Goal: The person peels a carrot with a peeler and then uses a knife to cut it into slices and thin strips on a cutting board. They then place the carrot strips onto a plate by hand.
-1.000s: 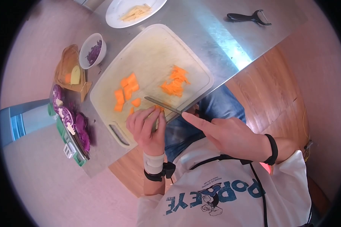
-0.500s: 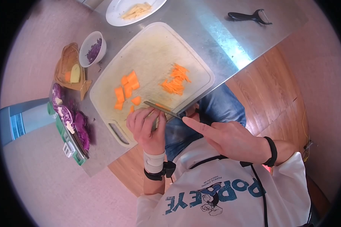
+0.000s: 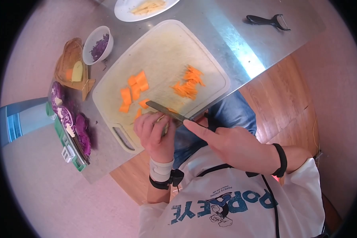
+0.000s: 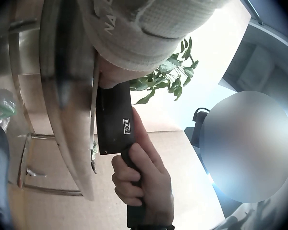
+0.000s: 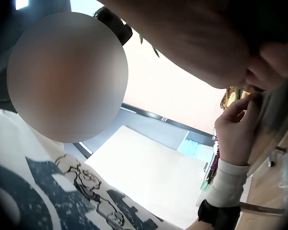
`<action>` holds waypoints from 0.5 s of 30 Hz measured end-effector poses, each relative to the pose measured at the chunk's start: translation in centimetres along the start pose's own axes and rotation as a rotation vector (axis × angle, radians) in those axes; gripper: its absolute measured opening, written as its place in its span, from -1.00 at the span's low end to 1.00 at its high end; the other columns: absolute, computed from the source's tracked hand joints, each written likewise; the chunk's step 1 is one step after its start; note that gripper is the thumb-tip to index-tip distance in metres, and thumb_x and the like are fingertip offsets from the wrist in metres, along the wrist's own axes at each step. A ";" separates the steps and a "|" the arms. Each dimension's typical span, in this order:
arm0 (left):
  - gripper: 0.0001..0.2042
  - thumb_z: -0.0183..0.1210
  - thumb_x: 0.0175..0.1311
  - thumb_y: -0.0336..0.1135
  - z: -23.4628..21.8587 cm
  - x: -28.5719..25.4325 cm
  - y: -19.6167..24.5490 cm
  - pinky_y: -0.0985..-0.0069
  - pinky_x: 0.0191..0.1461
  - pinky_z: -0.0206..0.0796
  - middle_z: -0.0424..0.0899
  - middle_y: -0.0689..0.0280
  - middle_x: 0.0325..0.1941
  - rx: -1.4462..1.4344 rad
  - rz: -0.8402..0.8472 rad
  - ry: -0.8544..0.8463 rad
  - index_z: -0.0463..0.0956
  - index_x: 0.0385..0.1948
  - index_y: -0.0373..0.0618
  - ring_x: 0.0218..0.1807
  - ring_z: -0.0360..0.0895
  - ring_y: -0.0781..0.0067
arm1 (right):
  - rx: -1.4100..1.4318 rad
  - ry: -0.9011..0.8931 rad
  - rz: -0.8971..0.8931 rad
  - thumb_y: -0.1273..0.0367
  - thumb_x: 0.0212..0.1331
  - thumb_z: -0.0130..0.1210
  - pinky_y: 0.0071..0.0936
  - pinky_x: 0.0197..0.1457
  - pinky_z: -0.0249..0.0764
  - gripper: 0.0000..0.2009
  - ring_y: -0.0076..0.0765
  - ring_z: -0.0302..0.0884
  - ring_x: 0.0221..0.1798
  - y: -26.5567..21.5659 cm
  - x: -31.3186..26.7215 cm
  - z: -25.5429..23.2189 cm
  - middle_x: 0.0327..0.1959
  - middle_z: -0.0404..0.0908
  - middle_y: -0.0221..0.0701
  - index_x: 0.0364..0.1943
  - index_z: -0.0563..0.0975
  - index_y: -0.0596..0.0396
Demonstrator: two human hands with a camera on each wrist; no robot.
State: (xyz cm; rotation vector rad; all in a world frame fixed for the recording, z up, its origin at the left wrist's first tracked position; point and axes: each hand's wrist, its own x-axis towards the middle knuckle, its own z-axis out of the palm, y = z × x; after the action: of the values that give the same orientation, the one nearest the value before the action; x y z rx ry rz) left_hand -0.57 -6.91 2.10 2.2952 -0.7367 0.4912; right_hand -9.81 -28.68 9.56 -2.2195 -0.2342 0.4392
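Observation:
My right hand (image 3: pixel 242 148) grips the black handle of a cleaver (image 4: pixel 116 122), index finger stretched along the blade. In the left wrist view the broad dark blade stands upright at the edge of the cutting board (image 3: pixel 162 51). My left hand (image 3: pixel 154 131) has its fingers curled at the board's near edge, right against the blade, holding a carrot piece mostly hidden beneath them. A sliver of carrot (image 3: pixel 171 110) shows on the blade's other side. Flat carrot slices (image 3: pixel 135 87) lie left on the board, carrot shreds (image 3: pixel 188 85) to the right.
Beyond the board are a plate (image 3: pixel 123 16) of pale yellow strips and a bowl (image 3: pixel 88 49) of shredded purple cabbage. A basket (image 3: pixel 69 51), cut purple cabbage (image 3: pixel 65 115) and a green-edged slicer (image 3: pixel 59 129) stand left. A black peeler (image 3: pixel 265 20) lies far right.
The cleaver dips beside my left fingertips, then rises and shifts slightly left, showing more of its blade face. My left hand stays on the carrot piece. The head view shifts a little.

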 end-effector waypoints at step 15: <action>-0.77 0.52 0.08 -0.54 -0.1 0.3 0.4 0.26 0.25 0.39 0.80 0.32 -0.07 -0.001 -0.017 -0.004 0.74 -0.23 -0.11 0.07 0.61 0.17 | 0.012 0.253 -0.059 0.55 0.28 0.15 -0.14 -0.38 0.58 -0.24 0.00 0.65 -0.48 2.2 -0.7 0.1 -0.49 0.60 -0.20 0.62 0.24 -0.04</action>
State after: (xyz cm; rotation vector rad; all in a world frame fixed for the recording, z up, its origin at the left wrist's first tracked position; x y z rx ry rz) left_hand -0.67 -7.20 2.53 2.3000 -0.7183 0.4785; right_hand -10.42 -30.20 7.98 -2.2237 -0.1610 0.1252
